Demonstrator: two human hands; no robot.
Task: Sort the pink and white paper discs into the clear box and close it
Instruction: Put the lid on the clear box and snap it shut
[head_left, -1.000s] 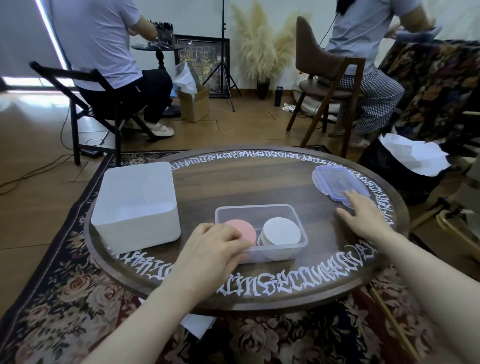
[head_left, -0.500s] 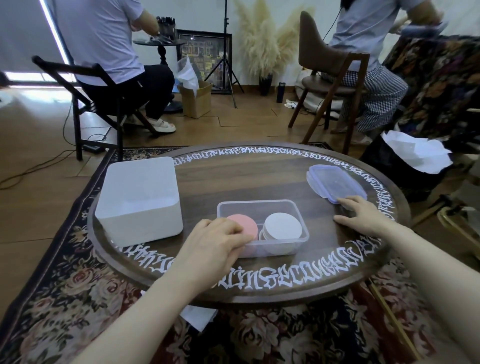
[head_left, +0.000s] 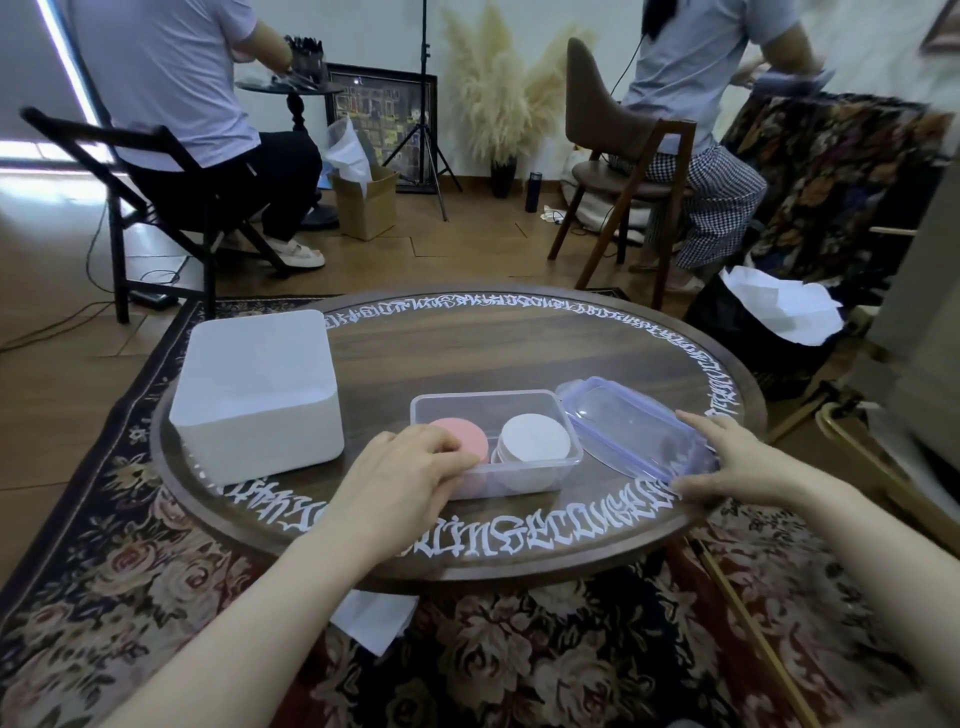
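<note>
1. Left hand (head_left: 400, 480) rests on the near-left corner of the box (head_left: 496, 452), fingers curled over its rim; grip light, steadying rather than clamping. Pink discs (head_left: 465, 439) lie just past its fingertips, inside the box; white discs (head_left: 535, 441) sit beside them, toward the other hand.
2. Right hand (head_left: 727, 462) holds the lid (head_left: 634, 431) by its near end, fingers spread along the edge, thumb seemingly under it. Lid is tilted, its far-left edge touching or just beside the box wall; cannot tell which.
3. Judgement: sorting looks done, closing is the step in hand.
4. Risk: the lid, held at one end only, may swing or slip out of so shallow a grip.
5. Risk: the lid may land askew, one corner on the rim and the others off, so it will not seat.
6. Risk: left fingers over the rim lie where the lid must go; they could be caught, or block it.
7. Risk: the white stack stands near rim height; a lid edge dragged across may scuff or tip the discs.
8. Risk: pushing sideways could slide the light box on the bench (head_left: 467, 353).
</note>
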